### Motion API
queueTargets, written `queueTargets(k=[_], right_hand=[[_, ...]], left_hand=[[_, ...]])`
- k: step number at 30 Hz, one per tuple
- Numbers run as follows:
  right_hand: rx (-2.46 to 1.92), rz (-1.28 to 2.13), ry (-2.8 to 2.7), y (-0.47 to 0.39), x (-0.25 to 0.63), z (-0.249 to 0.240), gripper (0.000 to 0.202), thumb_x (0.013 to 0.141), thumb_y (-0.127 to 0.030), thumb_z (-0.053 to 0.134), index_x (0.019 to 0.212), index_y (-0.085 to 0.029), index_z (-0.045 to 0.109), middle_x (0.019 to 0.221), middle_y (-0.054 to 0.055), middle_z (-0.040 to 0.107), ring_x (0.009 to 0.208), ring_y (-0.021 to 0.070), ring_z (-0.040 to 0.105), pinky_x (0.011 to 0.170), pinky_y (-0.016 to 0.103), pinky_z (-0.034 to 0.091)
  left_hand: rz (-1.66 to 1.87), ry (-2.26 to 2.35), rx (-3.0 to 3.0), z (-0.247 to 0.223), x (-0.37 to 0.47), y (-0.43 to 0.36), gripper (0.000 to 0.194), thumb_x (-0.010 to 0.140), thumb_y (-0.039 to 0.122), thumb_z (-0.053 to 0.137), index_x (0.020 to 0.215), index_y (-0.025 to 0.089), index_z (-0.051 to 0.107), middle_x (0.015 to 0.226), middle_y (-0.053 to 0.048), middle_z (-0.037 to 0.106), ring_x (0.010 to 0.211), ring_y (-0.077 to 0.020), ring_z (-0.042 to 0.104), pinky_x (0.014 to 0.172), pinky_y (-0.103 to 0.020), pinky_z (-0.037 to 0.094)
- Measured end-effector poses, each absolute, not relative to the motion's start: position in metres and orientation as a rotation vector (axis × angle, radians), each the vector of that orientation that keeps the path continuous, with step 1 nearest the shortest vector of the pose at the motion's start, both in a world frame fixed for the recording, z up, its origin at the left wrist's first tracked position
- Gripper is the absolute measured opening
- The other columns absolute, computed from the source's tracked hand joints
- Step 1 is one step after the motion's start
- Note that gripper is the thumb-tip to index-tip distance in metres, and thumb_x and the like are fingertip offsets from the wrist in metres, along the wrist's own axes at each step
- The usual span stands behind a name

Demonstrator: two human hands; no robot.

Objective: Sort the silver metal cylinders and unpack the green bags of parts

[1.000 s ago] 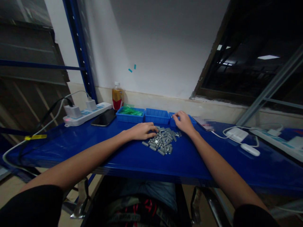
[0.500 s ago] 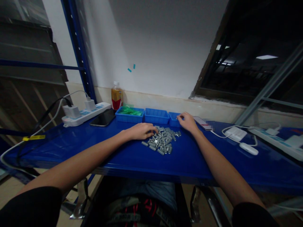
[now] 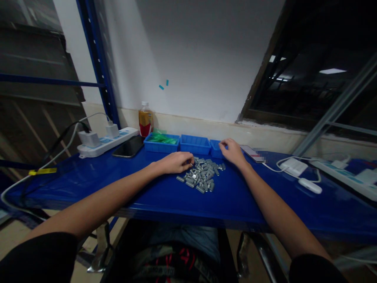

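A loose pile of small grey metal cylinders (image 3: 204,175) lies on the blue table. At its upper left edge is my left hand (image 3: 178,162), palm down, with thumb and fingers closed together; whatever is between them is too small to make out. My right hand (image 3: 232,151) hovers at the small right blue bin (image 3: 215,148), covering part of it. Its thumb and forefinger are curled together in a pinch, and anything in them is hidden. Left of that bin stand a middle blue bin (image 3: 194,149) and a left blue bin (image 3: 161,147) holding green plastic bags (image 3: 160,137).
A drink bottle (image 3: 145,120) stands behind the left bin. A dark phone (image 3: 128,147) and a power strip (image 3: 108,141) lie to the left. On the right are another phone (image 3: 251,153), a white charger (image 3: 293,167), a white case (image 3: 310,186) and a second power strip (image 3: 347,179).
The fingers of my left hand have drawn together and back slightly left at the pile's edge. My right hand has shifted very slightly up and left over the right bin.
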State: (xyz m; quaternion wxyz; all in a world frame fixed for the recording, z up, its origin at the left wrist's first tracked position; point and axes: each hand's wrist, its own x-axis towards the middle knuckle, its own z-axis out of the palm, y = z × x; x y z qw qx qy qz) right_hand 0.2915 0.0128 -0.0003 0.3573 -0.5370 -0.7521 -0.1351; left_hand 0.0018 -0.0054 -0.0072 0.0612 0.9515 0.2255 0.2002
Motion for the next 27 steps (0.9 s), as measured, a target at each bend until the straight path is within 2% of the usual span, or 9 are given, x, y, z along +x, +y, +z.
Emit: queueTargets(k=[8, 13, 22, 27], right_hand=[[-1.101, -0.266, -2.187, -0.018, 0.233, 0.005, 0.014, 0.085, -0.023, 0.050, 0.093, -0.017, 0.060, 0.084, 0.006, 0.060, 0.084, 0.0204, 0.054, 0.079, 0.033, 0.041], [-0.872, -0.127, -2.444, -0.036, 0.212, 0.006, 0.026, 0.084, -0.019, 0.054, 0.111, -0.021, 0.056, 0.097, 0.006, 0.058, 0.094, 0.0203, 0.052, 0.083, 0.034, 0.042], [-0.903, -0.056, -2.552, -0.039, 0.203, 0.000, 0.013, 0.083, -0.017, 0.060, 0.096, -0.020, 0.060, 0.092, 0.005, 0.055, 0.091, 0.0189, 0.052, 0.080, 0.032, 0.042], [-0.908, -0.090, -2.473, -0.034, 0.205, -0.003, 0.008, 0.084, -0.019, 0.060, 0.091, -0.018, 0.056, 0.092, 0.005, 0.057, 0.090, 0.0192, 0.053, 0.080, 0.032, 0.042]], left_hand=[[0.895, 0.624, 2.599, -0.007, 0.005, -0.007, 0.017, 0.083, 0.020, 0.048, 0.097, 0.018, 0.039, 0.084, -0.002, 0.056, 0.071, -0.0123, 0.054, 0.065, -0.025, 0.043], [0.837, 0.552, 2.438, -0.008, 0.005, -0.005, 0.028, 0.082, 0.022, 0.050, 0.101, 0.019, 0.029, 0.079, 0.001, 0.055, 0.066, -0.0106, 0.054, 0.062, -0.024, 0.043], [0.735, 0.536, 2.330, -0.010, 0.004, -0.004, 0.040, 0.080, 0.025, 0.055, 0.106, 0.019, 0.025, 0.078, 0.002, 0.054, 0.066, -0.0099, 0.053, 0.061, -0.024, 0.044], [0.810, 0.526, 2.215, -0.009, 0.004, 0.000, 0.040, 0.083, 0.031, 0.054, 0.108, 0.019, 0.025, 0.087, -0.004, 0.059, 0.075, -0.0121, 0.057, 0.066, -0.025, 0.045]])
